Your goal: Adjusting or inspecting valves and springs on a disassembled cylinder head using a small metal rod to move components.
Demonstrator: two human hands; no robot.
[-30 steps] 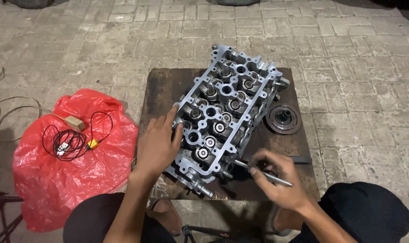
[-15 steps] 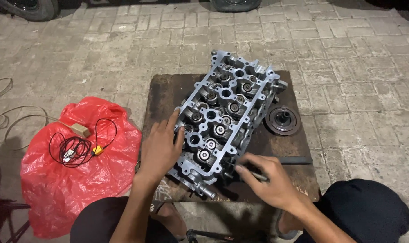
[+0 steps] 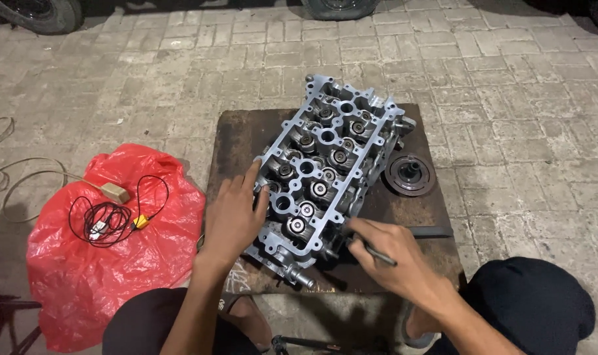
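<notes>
- Cylinder head (image 3: 328, 167) is lying on a dark, rusty table (image 3: 236, 141) set low over the paved floor (image 3: 148, 72); its long axis is running diagonally, from the near-left end by the person's knees up to the far-right end.
- Left hand (image 3: 232, 217) is resting flat on the near-left edge of the cylinder head, fingers spread, forefinger stretching up along the casting's side; the grip is released, pressing rather than clasping.
- Right hand (image 3: 394, 260) is sitting just beside the near-right flank of the cylinder head, grip clenched around a slim dark tool (image 3: 371, 250); the tool's tip is pointing left toward the casting's lower edge. Whether the tip is touching metal cannot be told.
- Key relation: the casting is lying up and to the left of the right hand's grip, so the tool is approaching across the short side, roughly square to the long axis. The left hand is the one in contact; the right hand is near but apart.
- A round grey pulley-like disc (image 3: 411, 174) is lying on the table just right of the casting.
- A red plastic bag (image 3: 82, 276) is lying on the floor to the left, carrying a coil of black wire (image 3: 108, 217) with small clips.
- Dark-clothed knees are showing at the bottom edge.
</notes>
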